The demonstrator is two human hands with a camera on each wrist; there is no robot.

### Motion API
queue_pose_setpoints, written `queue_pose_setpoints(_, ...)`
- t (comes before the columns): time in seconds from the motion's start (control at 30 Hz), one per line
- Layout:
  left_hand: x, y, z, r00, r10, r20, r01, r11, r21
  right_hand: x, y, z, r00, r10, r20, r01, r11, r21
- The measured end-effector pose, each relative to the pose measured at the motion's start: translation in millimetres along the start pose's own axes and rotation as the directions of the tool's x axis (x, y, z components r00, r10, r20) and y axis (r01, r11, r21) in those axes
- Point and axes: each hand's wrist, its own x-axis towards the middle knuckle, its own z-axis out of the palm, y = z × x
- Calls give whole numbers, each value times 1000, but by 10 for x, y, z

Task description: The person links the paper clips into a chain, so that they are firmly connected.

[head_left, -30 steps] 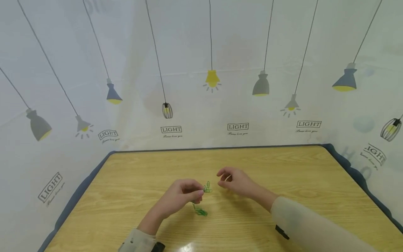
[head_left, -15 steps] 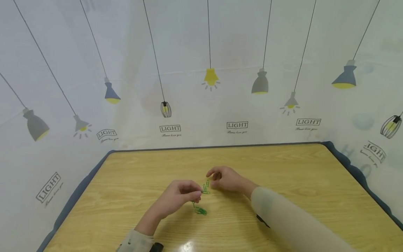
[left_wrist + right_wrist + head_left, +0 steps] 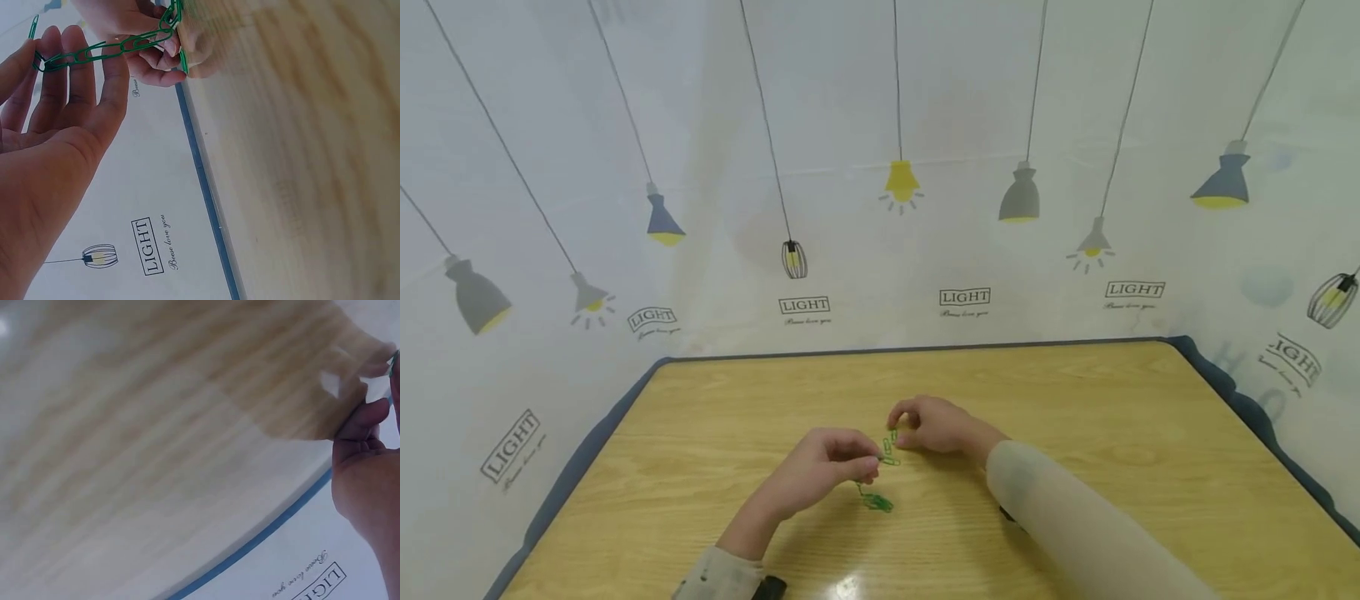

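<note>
My left hand pinches the upper end of a chain of green paper clips between thumb and fingertips. One clip sticks up past those fingertips in the left wrist view. Below the hand, the chain's lower end lies bunched in a small green heap on the table. A few more green paper clips show just beyond the left fingertips. My right hand is low over the table, thumb and index finger closed around the farthest of these clips. Only a sliver of green shows in the right wrist view.
The glossy wood-grain table reflects my hands. A dark blue edge runs along its back and sides. White sheeting printed with hanging lamps encloses the table at the back, left and right.
My right hand has moved left and down to the farthest paper clip, and its thumb and index finger have closed on it. My left hand keeps its pinch on the chain, almost still.
</note>
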Motion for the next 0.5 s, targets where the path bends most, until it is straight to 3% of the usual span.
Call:
queue_pose_setpoints(0.27, -23, 25, -55, 1000, -10, -2, 10, 1000, -20, 39, -9, -12, 1000, -18, 20, 19, 1000, -16)
queue_pose_setpoints(0.5, -44, 63, -59, 1000, -7, -12, 7, 1000, -16, 10, 50, -11, 999, -14, 30, 12, 997, 78)
